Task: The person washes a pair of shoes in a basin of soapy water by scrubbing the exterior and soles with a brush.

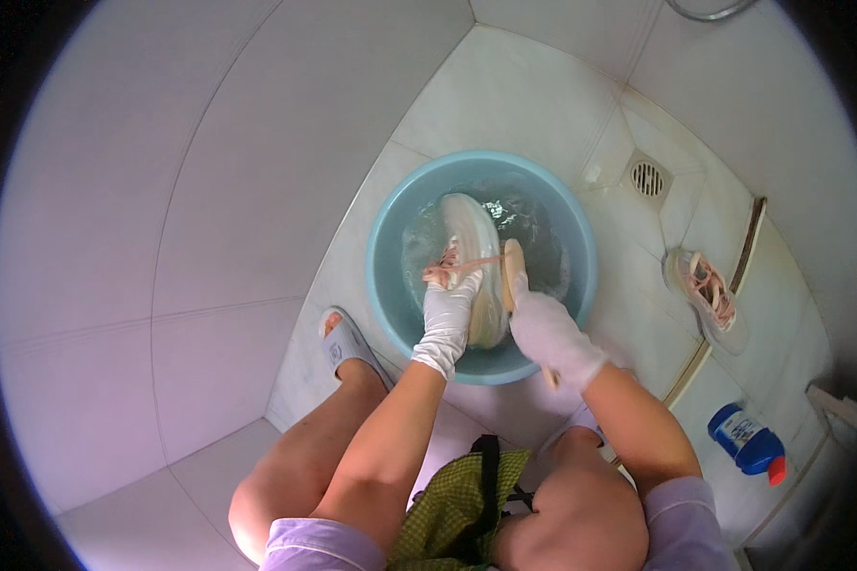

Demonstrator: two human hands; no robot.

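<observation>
A light blue plastic basin (pixel 588 252) holds water, and a pale sneaker (pixel 468 224) with pink laces lies partly in it, toe pointing away from me. My left hand (pixel 448 322), in a white glove, is closed on the sneaker around its laces and opening. My right hand (pixel 554 338), also gloved, grips a brush with a light wooden back (pixel 513 271) close against the shoe's right side. Its handle end pokes out below that hand. The bristles are hidden. One pink lace stretches across from the shoe toward the brush.
Another pale sneaker (pixel 705 295) with pink laces rests on the tiles at the right. Near it are a raised floor strip (pixel 687 374) and a blue bottle (pixel 747 440) with a red cap, lying down. A floor drain (pixel 647 178) sits beyond the basin. Tiled wall (pixel 229 190) rises at left.
</observation>
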